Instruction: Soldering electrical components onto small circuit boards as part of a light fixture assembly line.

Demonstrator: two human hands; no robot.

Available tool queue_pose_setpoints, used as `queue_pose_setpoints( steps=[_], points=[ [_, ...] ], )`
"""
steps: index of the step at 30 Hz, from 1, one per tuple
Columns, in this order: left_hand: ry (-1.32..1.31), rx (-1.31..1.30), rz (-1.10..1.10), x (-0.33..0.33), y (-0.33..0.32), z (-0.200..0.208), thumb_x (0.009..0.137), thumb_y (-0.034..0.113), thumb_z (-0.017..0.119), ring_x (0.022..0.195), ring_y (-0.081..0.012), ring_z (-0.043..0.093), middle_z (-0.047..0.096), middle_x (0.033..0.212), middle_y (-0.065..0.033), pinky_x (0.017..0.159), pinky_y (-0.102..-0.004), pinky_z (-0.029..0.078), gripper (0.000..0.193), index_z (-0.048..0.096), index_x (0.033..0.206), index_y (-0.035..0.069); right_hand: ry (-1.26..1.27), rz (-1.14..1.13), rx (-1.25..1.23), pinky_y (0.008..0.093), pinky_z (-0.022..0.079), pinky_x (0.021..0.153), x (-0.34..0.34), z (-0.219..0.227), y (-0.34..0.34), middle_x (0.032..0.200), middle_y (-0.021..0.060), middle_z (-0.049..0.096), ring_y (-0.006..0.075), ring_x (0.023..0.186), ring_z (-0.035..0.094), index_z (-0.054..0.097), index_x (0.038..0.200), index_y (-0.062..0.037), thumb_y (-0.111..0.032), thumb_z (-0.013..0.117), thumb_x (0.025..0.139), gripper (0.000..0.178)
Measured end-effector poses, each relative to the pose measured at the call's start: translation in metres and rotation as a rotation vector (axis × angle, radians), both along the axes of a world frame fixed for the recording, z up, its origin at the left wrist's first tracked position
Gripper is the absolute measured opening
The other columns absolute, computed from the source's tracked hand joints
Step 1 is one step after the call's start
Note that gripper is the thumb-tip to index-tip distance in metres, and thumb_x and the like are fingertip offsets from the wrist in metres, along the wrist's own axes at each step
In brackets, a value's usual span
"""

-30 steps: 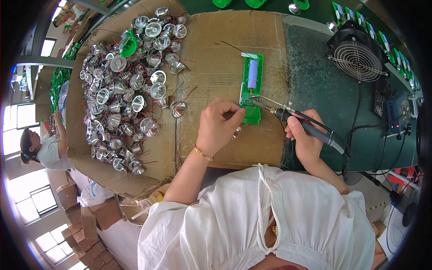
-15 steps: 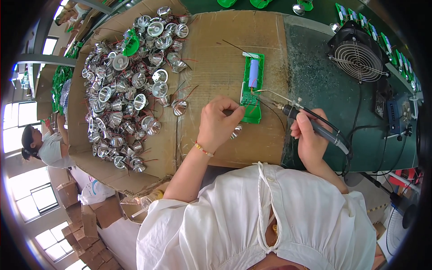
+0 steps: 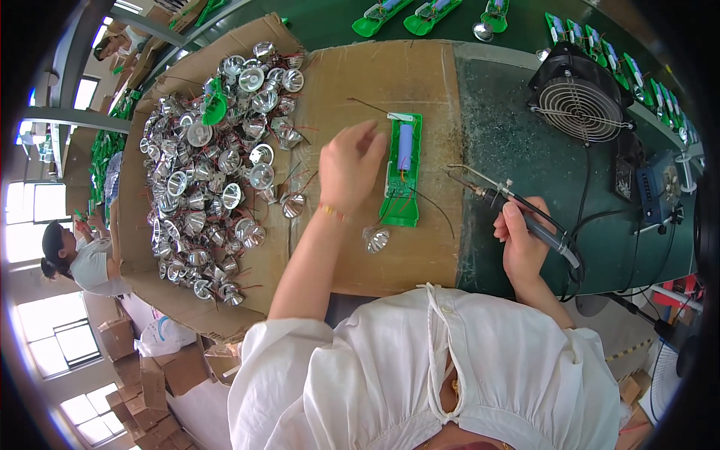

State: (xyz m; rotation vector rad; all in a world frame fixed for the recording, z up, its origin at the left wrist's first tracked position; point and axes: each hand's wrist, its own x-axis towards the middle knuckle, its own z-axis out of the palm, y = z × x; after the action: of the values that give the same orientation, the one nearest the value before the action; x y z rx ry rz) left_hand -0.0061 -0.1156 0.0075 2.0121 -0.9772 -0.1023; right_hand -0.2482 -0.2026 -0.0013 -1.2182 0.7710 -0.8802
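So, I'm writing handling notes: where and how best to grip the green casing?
Probably by the long walls of the green casing, left hand from above-left: it lies flat, narrow, open side up, with the soldering iron pointing in from the right.

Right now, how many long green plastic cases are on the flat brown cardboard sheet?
1: the long green plastic case, between the left hand and right hand. None seems hidden on the cardboard sheet.
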Motion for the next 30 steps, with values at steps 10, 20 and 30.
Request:
queue_pose_setpoints(
  steps=[10,20,30],
  points=[
    [0.197,0.105,-0.03,0.022,-0.044,-0.011,0.072,0.01,0.067,0.063,-0.0142,0.063,0.066,0.07,-0.0093,0.061,-0.0258,0.049,0.014,0.068,0.083,0.003,0.052,-0.071,0.022,0.0187,0.037,0.042,-0.012,-0.008,-0.01,0.061,0.0068,0.056,0.0086,0.047,0.049,0.053,0.085,-0.0011,-0.01,0.06,0.082,0.012],
    [0.198,0.05,-0.08,0.013,-0.049,0.01,0.07,0.007,0.069,0.061,-0.0121,0.06,0.064,0.069,-0.0085,0.058,-0.0249,0.049,0.012,0.066,0.08,0.0,0.053,-0.053,0.045,0.0191,0.04,0.045,-0.014,-0.015,-0.017,0.063,0.0069,0.057,0.0085,0.05,0.052,0.052,0.085,-0.0005,-0.011,0.061,0.082,0.014],
    [0.358,0.022,-0.163,0.022,-0.054,-0.016,0.065,0.006,0.071,0.06,-0.015,0.062,0.064,0.066,-0.0082,0.058,-0.027,0.049,0.009,0.067,0.072,0.003,0.049,-0.12,0.019,0.0179,0.037,0.046,-0.017,-0.025,-0.011,0.062,0.0032,0.052,0.0071,0.05,0.047,0.052,0.086,-0.0027,-0.012,0.057,0.084,0.011]
  ],
)
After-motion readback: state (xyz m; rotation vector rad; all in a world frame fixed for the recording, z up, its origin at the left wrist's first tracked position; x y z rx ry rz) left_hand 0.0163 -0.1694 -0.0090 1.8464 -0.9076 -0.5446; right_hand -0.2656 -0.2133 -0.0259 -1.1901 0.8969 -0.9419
